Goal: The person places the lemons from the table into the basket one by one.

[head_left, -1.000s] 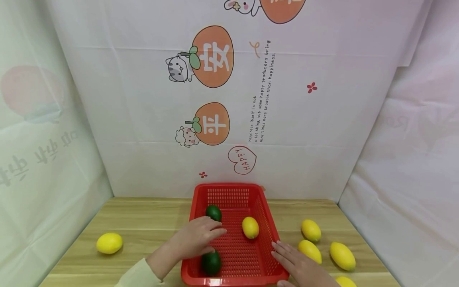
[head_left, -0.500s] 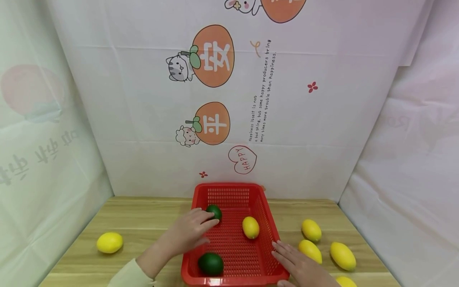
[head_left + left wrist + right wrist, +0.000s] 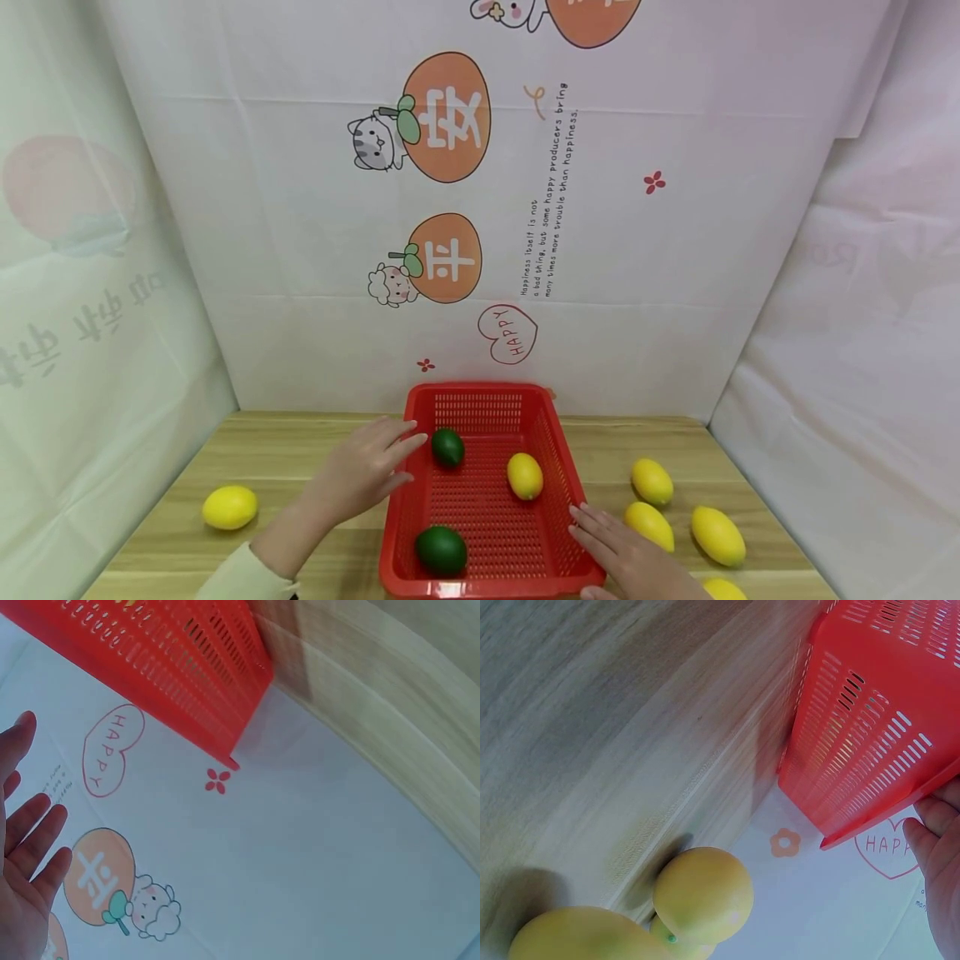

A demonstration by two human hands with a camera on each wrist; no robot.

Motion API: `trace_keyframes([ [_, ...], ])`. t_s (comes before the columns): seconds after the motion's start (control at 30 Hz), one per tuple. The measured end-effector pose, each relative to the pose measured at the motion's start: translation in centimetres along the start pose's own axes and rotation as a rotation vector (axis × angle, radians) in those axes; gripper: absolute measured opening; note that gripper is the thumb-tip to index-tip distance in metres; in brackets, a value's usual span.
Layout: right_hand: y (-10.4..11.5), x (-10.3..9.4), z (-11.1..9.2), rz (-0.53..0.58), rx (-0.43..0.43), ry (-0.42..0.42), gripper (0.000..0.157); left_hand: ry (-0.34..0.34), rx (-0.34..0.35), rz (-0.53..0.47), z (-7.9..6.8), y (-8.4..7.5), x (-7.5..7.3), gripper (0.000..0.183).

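Observation:
My left hand [image 3: 365,468] hovers at the left rim of the red plastic basket [image 3: 491,589], fingers spread and holding nothing. The left wrist view also shows that hand [image 3: 34,870] bare. Inside the basket lie two dark green limes, one at the back left [image 3: 447,448] and one at the front left [image 3: 441,550]. A yellow lemon [image 3: 524,477] rests toward the right side of the basket. My right hand [image 3: 637,554] rests with fairly straight fingers on the basket's right rim. In the right wrist view, its fingertips [image 3: 919,832] touch that rim.
On the wooden table [image 3: 315,450], a single lemon [image 3: 229,507] lies left of the basket. Several lemons [image 3: 717,536] lie to the right, near my right hand. A printed white cloth [image 3: 630,275] stands upright behind the basket, with cloth walls on both sides.
My left hand has moved from above the front lime, up and left to the basket's left rim. The front lime has turned onto its side. My right hand has stayed in place.

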State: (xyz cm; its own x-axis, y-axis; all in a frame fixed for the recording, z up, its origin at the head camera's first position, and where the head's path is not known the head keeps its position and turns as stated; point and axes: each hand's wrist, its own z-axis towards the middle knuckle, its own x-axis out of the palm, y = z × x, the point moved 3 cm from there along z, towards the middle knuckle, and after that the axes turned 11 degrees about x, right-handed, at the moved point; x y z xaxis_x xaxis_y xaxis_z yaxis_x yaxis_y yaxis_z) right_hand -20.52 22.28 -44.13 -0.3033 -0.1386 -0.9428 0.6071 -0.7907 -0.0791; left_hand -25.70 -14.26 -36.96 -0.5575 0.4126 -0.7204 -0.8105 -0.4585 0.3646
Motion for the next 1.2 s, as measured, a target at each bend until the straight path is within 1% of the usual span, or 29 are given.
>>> trace_keyframes([
  [0.1,0.0,0.0,0.0,0.005,0.007,0.011,0.06,-0.007,-0.009,0.005,-0.7,0.3,-0.3,0.065],
  [0.2,-0.1,0.0,0.0,0.021,0.022,0.039,0.061,-0.025,-0.004,0.016,-1.3,0.7,-0.5,0.065],
  [0.3,-0.1,0.1,0.0,0.027,0.035,0.063,0.062,-0.042,-0.002,0.042,-2.0,0.9,-0.8,0.066],
  [0.43,0.0,0.0,0.0,0.017,0.026,0.051,0.062,-0.048,-0.019,0.075,-2.9,1.3,-1.3,0.067],
  [0.67,0.1,-0.1,0.0,0.019,0.021,0.037,0.061,-0.025,-0.063,0.096,-4.4,1.8,-2.0,0.069],
  [0.87,0.1,0.0,0.0,0.002,0.013,0.022,0.061,-0.032,-0.07,0.101,-5.8,2.0,-2.2,0.071],
  [1.03,0.1,-0.1,0.0,0.007,0.016,0.034,0.062,-0.038,-0.077,0.111,-7.1,2.1,-2.3,0.072],
  [1.2,0.2,-0.2,0.0,0.014,0.024,0.052,0.062,-0.027,-0.107,0.125,-8.4,2.4,-2.5,0.07],
])
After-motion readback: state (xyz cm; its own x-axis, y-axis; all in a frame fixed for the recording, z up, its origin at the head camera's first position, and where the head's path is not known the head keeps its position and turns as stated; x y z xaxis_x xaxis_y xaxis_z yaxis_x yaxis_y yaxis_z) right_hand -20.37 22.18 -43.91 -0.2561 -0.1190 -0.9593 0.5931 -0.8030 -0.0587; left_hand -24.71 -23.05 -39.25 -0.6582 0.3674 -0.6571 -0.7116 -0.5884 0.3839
